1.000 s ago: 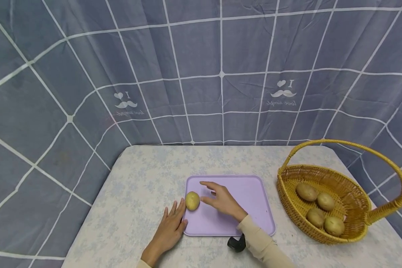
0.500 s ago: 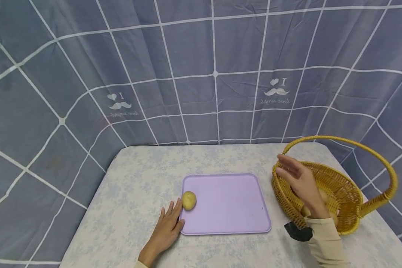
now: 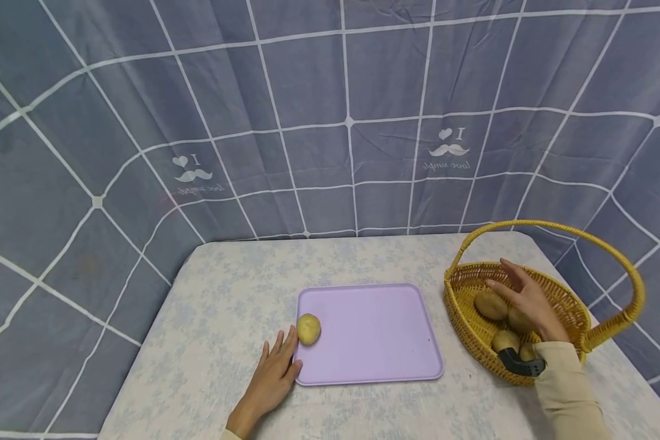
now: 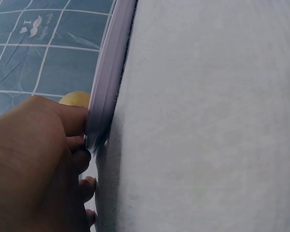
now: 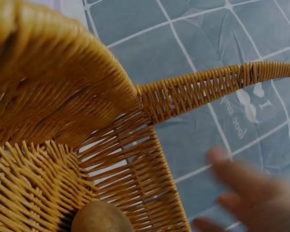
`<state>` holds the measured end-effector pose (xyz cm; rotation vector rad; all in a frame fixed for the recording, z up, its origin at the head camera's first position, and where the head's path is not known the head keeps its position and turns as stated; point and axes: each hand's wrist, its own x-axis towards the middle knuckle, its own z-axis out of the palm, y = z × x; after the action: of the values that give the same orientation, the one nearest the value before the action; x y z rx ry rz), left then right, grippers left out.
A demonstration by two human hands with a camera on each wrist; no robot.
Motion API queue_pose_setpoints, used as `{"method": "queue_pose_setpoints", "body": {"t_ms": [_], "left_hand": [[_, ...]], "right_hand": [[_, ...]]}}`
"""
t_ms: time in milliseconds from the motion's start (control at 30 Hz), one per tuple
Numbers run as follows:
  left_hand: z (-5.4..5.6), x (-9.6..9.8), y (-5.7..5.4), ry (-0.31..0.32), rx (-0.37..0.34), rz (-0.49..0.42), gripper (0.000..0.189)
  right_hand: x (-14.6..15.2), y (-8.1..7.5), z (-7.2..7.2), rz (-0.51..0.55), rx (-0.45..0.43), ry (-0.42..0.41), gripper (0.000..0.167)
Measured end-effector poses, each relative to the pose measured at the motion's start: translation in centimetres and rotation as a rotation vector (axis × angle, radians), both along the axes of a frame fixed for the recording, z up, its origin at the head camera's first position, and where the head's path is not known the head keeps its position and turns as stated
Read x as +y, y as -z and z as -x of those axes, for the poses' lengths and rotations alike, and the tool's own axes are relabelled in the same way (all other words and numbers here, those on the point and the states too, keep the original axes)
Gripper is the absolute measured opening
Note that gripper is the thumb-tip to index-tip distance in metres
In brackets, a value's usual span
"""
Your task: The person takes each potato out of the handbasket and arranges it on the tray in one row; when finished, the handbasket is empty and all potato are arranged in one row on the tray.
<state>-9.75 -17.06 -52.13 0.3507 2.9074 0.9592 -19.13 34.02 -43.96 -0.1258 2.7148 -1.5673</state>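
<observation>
One potato [image 3: 308,329] lies at the left side of a lilac tray [image 3: 374,333]. My left hand [image 3: 272,380] rests on the cloth along the tray's left edge, its fingers extended; in the left wrist view the hand [image 4: 34,154] touches the tray's rim [image 4: 111,63]. Over the wicker basket [image 3: 456,305] on the right, my right hand [image 3: 530,302] reaches in with its fingers spread and nothing held. Below it are several potatoes [image 3: 490,305], partly hidden by the hand and wrist. In the right wrist view the hand [image 5: 256,193] is blurred, apart from the one visible potato [image 5: 101,218].
The basket's tall arched handle [image 3: 561,226] rises over the right arm's side. A pale floral cloth covers the table [image 3: 225,281]. Behind and beside it hangs a blue-grey checked curtain [image 3: 308,91]. A black wrist camera [image 3: 519,365] sits on the right wrist.
My right hand has left the potato on the tray and moved right, over the basket. The left hand keeps its place by the tray edge. The head view has shifted slightly right.
</observation>
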Motion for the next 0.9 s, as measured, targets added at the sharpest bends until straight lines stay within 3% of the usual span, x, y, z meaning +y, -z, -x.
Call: {"method": "queue_pose_setpoints", "body": {"t_ms": [267,500,900], "left_hand": [[0.0,0.0,0.1,0.0,-0.014,-0.007,0.06],[-0.1,0.0,0.0,-0.002,-0.015,-0.01,0.06],[0.0,0.1,0.0,-0.001,-0.018,-0.015,0.061]], "right_hand": [[0.1,1.4,0.4,-0.126,-0.094,-0.063,0.079],[-0.3,2.0,0.3,-0.197,-0.062,-0.13,0.067],[0.0,2.3,0.1,-0.259,-0.059,-0.142,0.06]]}}
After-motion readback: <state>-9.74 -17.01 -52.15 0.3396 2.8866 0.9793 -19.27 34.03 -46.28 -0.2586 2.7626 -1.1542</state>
